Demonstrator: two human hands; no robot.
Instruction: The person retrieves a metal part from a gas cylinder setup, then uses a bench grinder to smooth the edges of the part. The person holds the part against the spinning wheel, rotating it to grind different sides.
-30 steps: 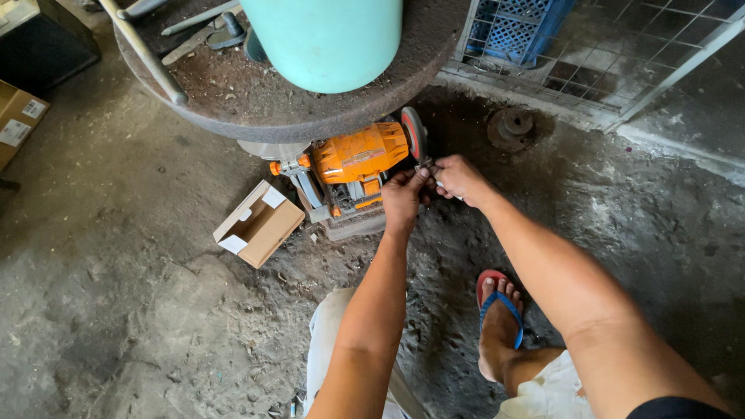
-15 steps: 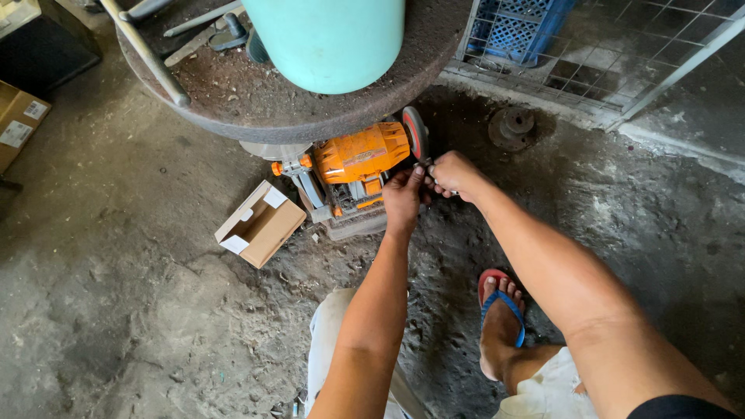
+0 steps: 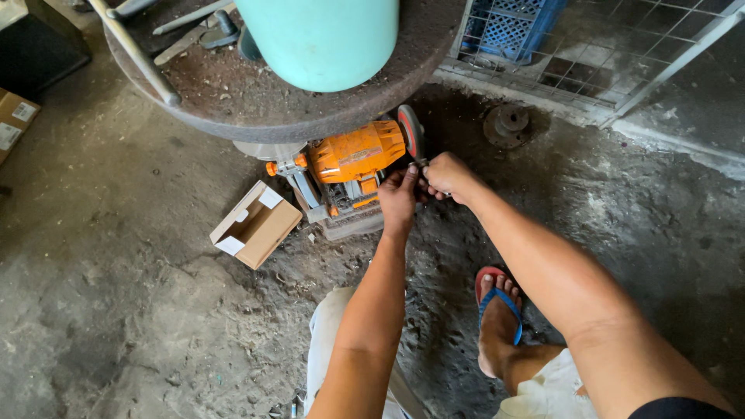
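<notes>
An orange bench grinder (image 3: 355,151) stands on the dirt floor under the edge of a round table; its dark wheel (image 3: 410,129) with a red centre faces my hands. My left hand (image 3: 398,196) and my right hand (image 3: 449,175) meet just in front of the wheel. Together they pinch a small thin metal piece (image 3: 423,164), with its tip close to the wheel. The part of the piece inside my fingers is hidden.
A round rusty table (image 3: 256,101) carries a turquoise cylinder (image 3: 322,39) and metal tools (image 3: 132,46). An open cardboard box (image 3: 254,225) lies left of the grinder. A blue crate (image 3: 512,27) sits behind a wire grid. My sandalled foot (image 3: 497,318) rests at lower right.
The view has drifted slightly. Both hands stay together at the grinder wheel, with only small shifts of the fingers.
</notes>
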